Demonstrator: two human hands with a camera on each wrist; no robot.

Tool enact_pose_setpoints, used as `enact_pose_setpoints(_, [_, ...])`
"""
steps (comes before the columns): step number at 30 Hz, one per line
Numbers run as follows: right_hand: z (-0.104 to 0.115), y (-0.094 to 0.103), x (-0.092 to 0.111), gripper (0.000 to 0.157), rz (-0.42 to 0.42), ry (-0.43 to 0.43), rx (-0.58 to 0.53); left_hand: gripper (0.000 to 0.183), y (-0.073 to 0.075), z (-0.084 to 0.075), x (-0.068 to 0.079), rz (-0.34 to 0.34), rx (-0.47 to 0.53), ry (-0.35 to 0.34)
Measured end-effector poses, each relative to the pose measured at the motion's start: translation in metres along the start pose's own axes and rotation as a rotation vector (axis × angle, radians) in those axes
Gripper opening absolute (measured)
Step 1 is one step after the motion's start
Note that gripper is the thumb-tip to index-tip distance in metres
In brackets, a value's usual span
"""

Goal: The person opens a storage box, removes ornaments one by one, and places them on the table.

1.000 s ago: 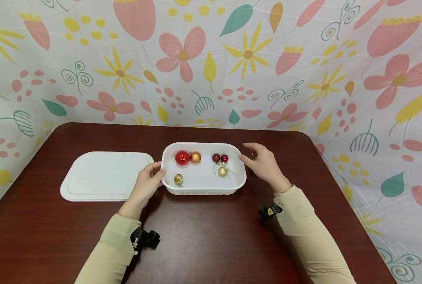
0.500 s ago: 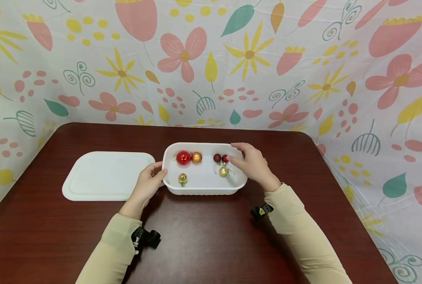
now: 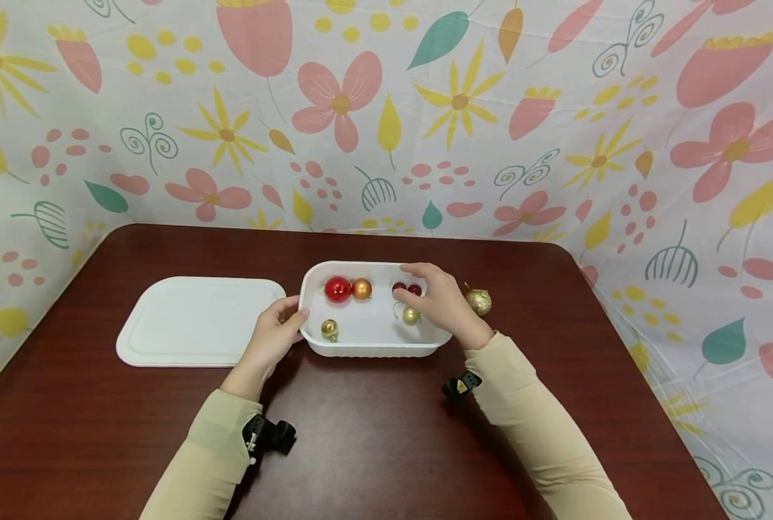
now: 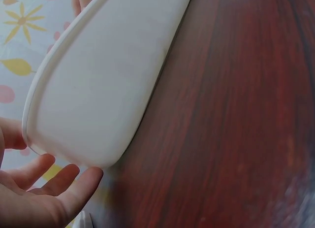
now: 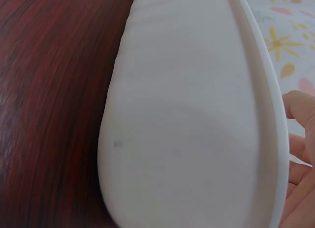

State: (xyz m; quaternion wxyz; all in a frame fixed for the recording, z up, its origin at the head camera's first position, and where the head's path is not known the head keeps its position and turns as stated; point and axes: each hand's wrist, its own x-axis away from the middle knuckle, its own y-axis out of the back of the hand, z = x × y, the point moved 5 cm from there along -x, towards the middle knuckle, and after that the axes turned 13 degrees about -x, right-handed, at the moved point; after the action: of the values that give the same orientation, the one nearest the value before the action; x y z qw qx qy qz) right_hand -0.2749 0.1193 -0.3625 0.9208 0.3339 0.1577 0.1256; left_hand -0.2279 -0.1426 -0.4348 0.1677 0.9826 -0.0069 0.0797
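Note:
A white plastic box [image 3: 364, 347] with several small Christmas baubles inside stands on the table. My left hand [image 3: 273, 336] holds its left end, thumb at the rim and fingers against the outer wall, as the left wrist view shows. My right hand [image 3: 446, 302] reaches over the right end, thumb and fingers apart, close to two dark red baubles [image 3: 415, 290] that it partly covers; no bauble shows in its grasp. Below them lies a pale gold bauble [image 3: 410, 315]. At the left are a red bauble [image 3: 337, 289], an orange-gold one [image 3: 362, 289] and a gold one [image 3: 329, 329].
A flat white lid [image 3: 198, 321] lies left of the box. A glittery gold bauble [image 3: 478, 301] sits on the dark wooden table [image 3: 360, 433], right of the box behind my right wrist. A flower-patterned cloth [image 3: 386, 188] hangs behind the table.
My right hand has moved left from the box's right rim to over its inside. The glittery gold bauble on the table has come into view behind it. My left hand keeps its hold.

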Motion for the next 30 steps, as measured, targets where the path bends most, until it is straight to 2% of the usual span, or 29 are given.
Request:
enact_pose_setpoints(6, [0.009, -0.01, -0.006, 0.047, 0.016, 0.036, -0.004, 0.045, 0.0, -0.001, 0.001, 0.006, 0.006, 0.0])
enact_pose_setpoints(11, [0.016, -0.019, -0.013, 0.047, 0.038, 0.084, 0.055, 0.045, 0.001, -0.001, 0.001, 0.012, 0.01, -0.007])
enact_pose_setpoints(17, [0.022, -0.032, -0.016, 0.049, 0.085, 0.069, 0.027, 0.045, 0.001, -0.001, 0.001, 0.008, 0.01, -0.01])
enact_pose_setpoints(23, [0.03, -0.043, -0.019, 0.048, 0.089, 0.092, 0.017, 0.046, 0.002, -0.002, 0.002, 0.005, 0.015, -0.019])
enact_pose_setpoints(30, [0.033, -0.056, -0.025, 0.048, 0.126, 0.078, -0.011, 0.045, 0.003, -0.002, 0.001, 0.009, 0.021, -0.012])
